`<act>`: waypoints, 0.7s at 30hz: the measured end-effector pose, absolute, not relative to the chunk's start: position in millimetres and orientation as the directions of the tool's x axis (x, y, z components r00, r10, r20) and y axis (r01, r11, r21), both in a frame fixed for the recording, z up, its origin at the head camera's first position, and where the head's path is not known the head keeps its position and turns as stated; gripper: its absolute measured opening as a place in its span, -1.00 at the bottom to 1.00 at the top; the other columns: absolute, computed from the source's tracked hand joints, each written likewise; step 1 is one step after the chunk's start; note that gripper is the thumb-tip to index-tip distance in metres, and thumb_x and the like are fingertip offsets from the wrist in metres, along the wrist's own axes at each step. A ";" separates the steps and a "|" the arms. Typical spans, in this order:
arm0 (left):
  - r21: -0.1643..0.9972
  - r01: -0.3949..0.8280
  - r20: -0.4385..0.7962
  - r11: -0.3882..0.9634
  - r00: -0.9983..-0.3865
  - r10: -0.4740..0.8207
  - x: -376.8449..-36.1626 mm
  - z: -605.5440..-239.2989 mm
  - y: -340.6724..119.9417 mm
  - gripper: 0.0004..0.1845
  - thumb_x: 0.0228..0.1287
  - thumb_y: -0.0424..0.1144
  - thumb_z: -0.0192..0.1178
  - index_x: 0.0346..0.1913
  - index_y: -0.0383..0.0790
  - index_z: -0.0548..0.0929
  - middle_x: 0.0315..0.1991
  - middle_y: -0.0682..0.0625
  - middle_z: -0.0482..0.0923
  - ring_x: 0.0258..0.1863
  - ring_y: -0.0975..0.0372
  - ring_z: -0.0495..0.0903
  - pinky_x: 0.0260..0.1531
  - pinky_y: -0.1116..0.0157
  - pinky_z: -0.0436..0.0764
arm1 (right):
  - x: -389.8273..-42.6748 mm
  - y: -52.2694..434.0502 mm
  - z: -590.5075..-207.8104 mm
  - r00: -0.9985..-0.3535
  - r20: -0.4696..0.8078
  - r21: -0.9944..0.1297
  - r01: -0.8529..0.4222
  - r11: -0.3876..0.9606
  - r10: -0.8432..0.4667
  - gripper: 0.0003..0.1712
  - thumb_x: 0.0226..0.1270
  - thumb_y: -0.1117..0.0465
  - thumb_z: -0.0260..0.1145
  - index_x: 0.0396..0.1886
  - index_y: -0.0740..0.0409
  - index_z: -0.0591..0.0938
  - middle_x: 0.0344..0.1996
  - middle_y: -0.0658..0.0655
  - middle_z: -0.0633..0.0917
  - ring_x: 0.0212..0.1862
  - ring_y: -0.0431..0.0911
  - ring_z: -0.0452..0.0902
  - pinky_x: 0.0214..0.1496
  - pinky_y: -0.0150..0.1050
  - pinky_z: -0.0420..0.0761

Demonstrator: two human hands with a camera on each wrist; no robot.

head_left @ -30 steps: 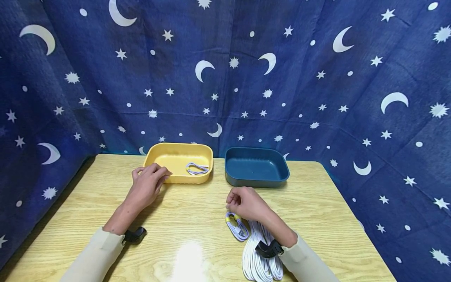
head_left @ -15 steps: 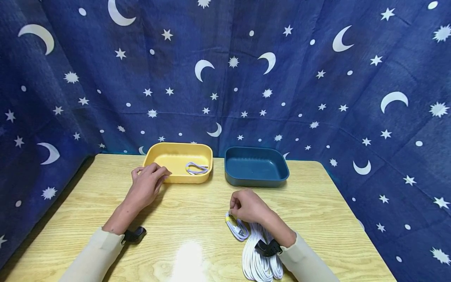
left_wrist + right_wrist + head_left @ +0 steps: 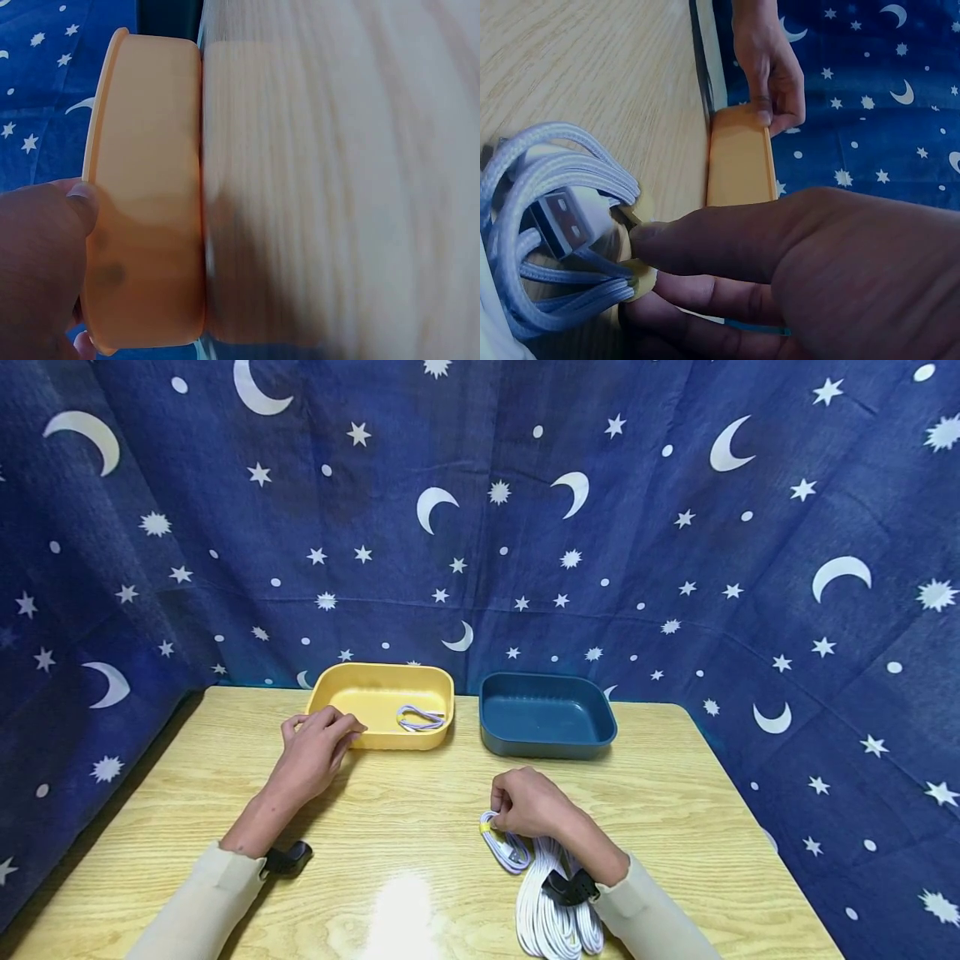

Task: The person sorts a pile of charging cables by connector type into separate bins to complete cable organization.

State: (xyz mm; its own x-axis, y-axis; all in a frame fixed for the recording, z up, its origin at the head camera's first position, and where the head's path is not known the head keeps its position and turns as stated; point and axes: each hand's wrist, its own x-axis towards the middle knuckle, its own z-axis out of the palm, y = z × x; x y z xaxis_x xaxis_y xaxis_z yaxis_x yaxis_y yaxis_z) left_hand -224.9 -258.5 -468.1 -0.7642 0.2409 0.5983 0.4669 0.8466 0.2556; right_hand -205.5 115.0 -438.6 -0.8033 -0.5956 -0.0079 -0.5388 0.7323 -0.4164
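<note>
Right hand curls over a coiled lavender cable on the wooden table, thumb and fingers pinching its yellow tie. White cable bundle lies just beside it, under the wrist. Left hand, fingers relaxed, rests against the yellow tray, which holds another lavender coil. Blue tray sits beside.

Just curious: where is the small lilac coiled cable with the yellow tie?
In the head view, the lilac coiled cable with the yellow tie lies on the wooden table, pinched by the right hand, beside white cables.
</note>
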 end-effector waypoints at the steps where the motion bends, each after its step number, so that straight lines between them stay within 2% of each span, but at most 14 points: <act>1: 0.256 0.468 0.598 0.846 -0.764 0.241 -225.0 -468.2 -258.5 -0.89 0.49 -0.36 0.30 -0.12 -0.04 0.73 -0.25 0.01 0.55 -0.21 0.02 0.60 0.09 -0.33 0.24 | -205.6 114.9 -438.8 -0.802 -0.004 -0.414 -0.542 0.731 -0.597 -0.82 0.02 0.30 0.55 -0.51 0.01 0.67 -0.65 -0.20 0.53 -0.53 -0.28 0.40 -0.41 -0.30 0.48; 9: 0.259 0.470 0.598 0.844 -0.764 0.243 -226.1 -468.9 -259.0 -0.88 0.48 -0.37 0.31 -0.12 -0.04 0.73 -0.25 0.02 0.55 -0.21 0.02 0.60 0.09 -0.33 0.24 | -205.2 115.3 -440.3 -0.791 0.015 -0.409 -0.563 0.718 -0.611 -0.82 -0.02 0.33 0.52 -0.51 -0.01 0.67 -0.65 -0.21 0.52 -0.53 -0.29 0.39 -0.42 -0.31 0.47; 16: 0.257 0.471 0.600 0.844 -0.762 0.243 -226.1 -469.4 -259.4 -0.88 0.48 -0.38 0.31 -0.12 -0.05 0.73 -0.25 0.01 0.54 -0.22 0.02 0.60 0.08 -0.34 0.25 | -205.8 113.8 -440.6 -0.773 0.025 -0.434 -0.579 0.690 -0.633 -0.85 0.00 0.35 0.48 -0.42 0.03 0.75 -0.67 -0.22 0.52 -0.56 -0.32 0.38 -0.38 -0.30 0.49; 21: 0.256 0.469 0.599 0.845 -0.763 0.242 -226.0 -469.6 -259.7 -0.88 0.48 -0.37 0.31 -0.12 -0.04 0.73 -0.25 0.01 0.54 -0.22 0.02 0.59 0.08 -0.33 0.25 | -205.2 113.6 -437.9 -0.759 0.029 -0.465 -0.586 0.663 -0.650 -0.86 0.02 0.36 0.44 -0.50 0.01 0.72 -0.66 -0.24 0.51 -0.54 -0.34 0.38 -0.38 -0.33 0.47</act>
